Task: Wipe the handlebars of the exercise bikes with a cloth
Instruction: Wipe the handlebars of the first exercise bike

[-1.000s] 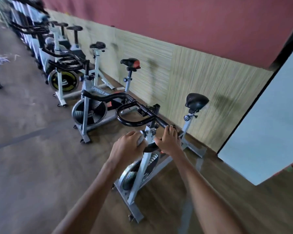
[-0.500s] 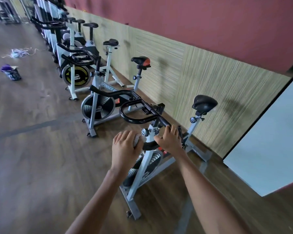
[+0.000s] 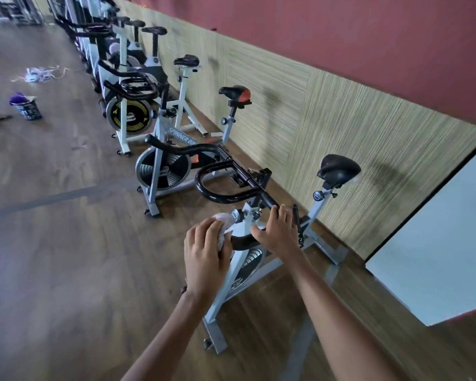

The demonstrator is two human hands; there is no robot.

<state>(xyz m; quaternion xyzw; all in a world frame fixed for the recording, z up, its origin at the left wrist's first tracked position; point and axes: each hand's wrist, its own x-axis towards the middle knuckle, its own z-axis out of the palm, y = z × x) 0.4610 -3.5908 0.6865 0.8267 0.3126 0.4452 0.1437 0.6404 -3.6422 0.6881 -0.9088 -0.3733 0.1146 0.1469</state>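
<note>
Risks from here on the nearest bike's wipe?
1. The cloth is bunched under the left hand right beside the adjustment knob; it may snag there.
2. The right hand grips the handlebar, and the bike has a small wheel at its base, so pushing might shift it.
3. The cloth covers only the near end; the front loop could get skipped.

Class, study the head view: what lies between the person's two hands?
In the head view, a black handlebar stretch and the bike's white stem lie between the left hand, which grips the cloth, and the right hand.
</note>
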